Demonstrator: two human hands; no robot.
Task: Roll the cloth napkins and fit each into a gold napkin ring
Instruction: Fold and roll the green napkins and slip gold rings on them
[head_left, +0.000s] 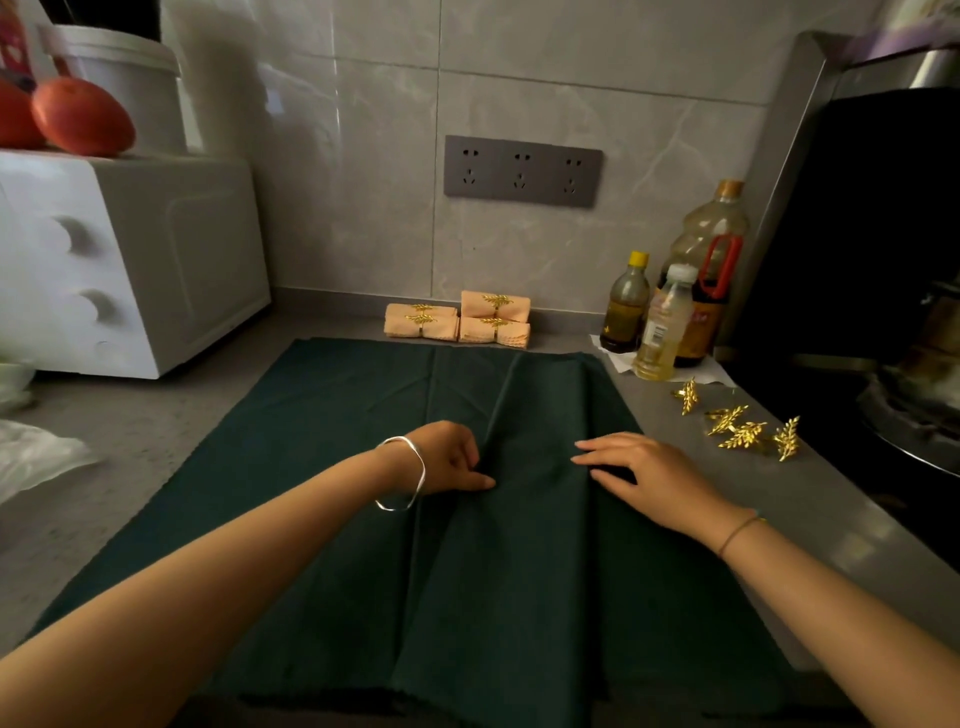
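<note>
A large dark green cloth napkin (363, 467) lies spread on the grey counter, with lengthwise folds running down its middle. My left hand (449, 457), a silver bangle on its wrist, pinches a fold of the cloth near the centre. To the right of that fold, my right hand (644, 478) rests flat on the cloth with fingers spread. Several loose gold leaf-shaped napkin rings (737, 423) lie on the counter right of the cloth. Against the back wall sit several rolled peach napkins (457, 325), each inside a gold ring.
A white microwave (130, 260) with red fruit on top stands at the back left. Three oil bottles (670, 306) stand at the back right on white paper. A dark stove with a pan (914, 405) fills the right side. A plastic bag (36, 452) lies at the left.
</note>
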